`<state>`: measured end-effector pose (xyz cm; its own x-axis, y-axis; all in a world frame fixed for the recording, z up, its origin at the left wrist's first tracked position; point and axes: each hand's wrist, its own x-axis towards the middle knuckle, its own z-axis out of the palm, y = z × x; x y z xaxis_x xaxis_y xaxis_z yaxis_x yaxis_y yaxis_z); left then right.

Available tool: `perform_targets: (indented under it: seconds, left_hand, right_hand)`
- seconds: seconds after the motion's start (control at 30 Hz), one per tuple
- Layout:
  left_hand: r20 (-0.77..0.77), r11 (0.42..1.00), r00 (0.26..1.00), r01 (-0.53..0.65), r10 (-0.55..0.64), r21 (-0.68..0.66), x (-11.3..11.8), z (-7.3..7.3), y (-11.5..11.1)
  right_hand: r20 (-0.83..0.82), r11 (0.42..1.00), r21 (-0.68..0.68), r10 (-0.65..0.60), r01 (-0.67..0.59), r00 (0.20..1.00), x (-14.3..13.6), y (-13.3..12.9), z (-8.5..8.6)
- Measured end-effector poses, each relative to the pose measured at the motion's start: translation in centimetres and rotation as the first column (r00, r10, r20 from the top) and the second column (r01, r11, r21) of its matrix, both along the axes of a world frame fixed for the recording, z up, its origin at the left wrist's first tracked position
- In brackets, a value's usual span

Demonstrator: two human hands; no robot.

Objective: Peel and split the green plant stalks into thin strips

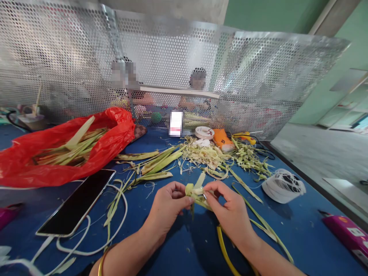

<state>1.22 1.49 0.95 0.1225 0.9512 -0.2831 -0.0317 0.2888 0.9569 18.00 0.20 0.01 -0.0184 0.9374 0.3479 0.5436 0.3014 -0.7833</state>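
Observation:
My left hand (168,205) pinches a folded, pale green leaf strip (189,188) between thumb and fingers, just above the blue table. My right hand (230,209) is closed on the other side of the same folded strip, with its thumb and forefinger at a pale, shiny tip. One end of the leaf points up between the hands, and a thin tail hangs below. The fingertips hide part of the fold. Behind the hands lie loose long leaves (163,161) and a heap of curled shreds (204,153).
A red plastic bag (115,124) of leaves and a phone (77,203) with white cables are at the left. To the right are a white cord roll (283,186), a purple box (347,234) and leafy scraps (250,157). A perforated screen (172,50) stands behind, with people beyond it.

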Motion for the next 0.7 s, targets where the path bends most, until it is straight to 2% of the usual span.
perform_targets:
  seconds: [0.13, 0.27, 0.47, 0.7]
  left_hand:
    - [0.003, 1.000, 1.000, 0.020, -0.020, 0.011, 0.19, 0.23, -0.04]
    - [0.034, 0.999, 0.999, 0.028, -0.028, 0.024, 0.33, 0.82, -0.16]
    - [0.102, 1.000, 0.994, 0.027, -0.028, 0.017, 0.41, 0.76, -0.43]
    - [0.074, 1.000, 0.997, 0.000, -0.001, 0.017, 0.33, 0.84, -0.47]
  right_hand:
    - [-0.008, 0.994, 0.106, 0.035, -0.033, 0.999, -0.10, 0.07, -0.13]
    - [-0.002, 0.987, 0.145, 0.076, -0.075, 0.997, -0.24, -0.08, 0.04]
    - [0.084, 0.968, 0.250, -0.001, -0.020, 0.996, -0.38, -0.40, 0.17]
    - [0.151, 0.954, 0.288, 0.041, -0.084, 0.988, -0.35, -0.64, -0.27]
